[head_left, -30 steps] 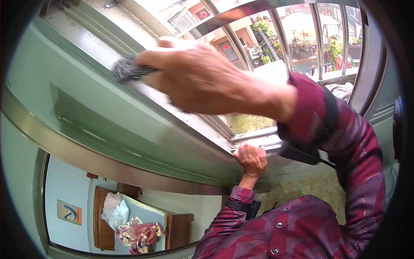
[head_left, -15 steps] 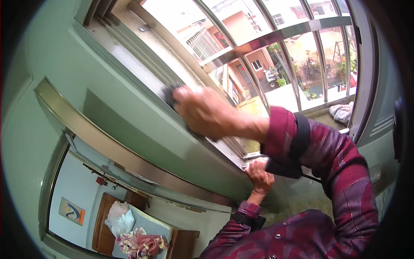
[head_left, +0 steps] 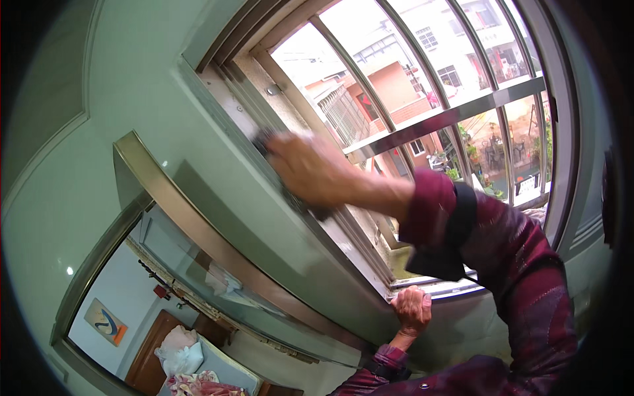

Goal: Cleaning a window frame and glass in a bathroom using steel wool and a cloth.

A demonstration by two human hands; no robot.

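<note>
My right hand (head_left: 314,168) is closed around a dark, bristly brush (head_left: 263,140), blurred by motion. It presses the brush to the metal side frame (head_left: 231,105) of a window, part-way along the grooved track. Most of the brush is hidden under the fingers. Lower down, my left hand (head_left: 413,309) has its fingers curled over the lower corner of the window sill (head_left: 442,289). Whether it holds anything besides that edge cannot be seen. A black strap (head_left: 460,214) wraps my right forearm, with a dark box below it.
Metal bars (head_left: 442,129) cross the window opening, with buildings and a yard beyond. Left of the frame runs a pale green wall (head_left: 198,158). A curved metal trim (head_left: 191,218) edges a mirror-like pane, where a bed with bundled cloth (head_left: 181,356) shows.
The view has turned, so the window appears farther right and lower. My right hand with the brush has moved up along the side frame. My left hand stays at the sill corner.
</note>
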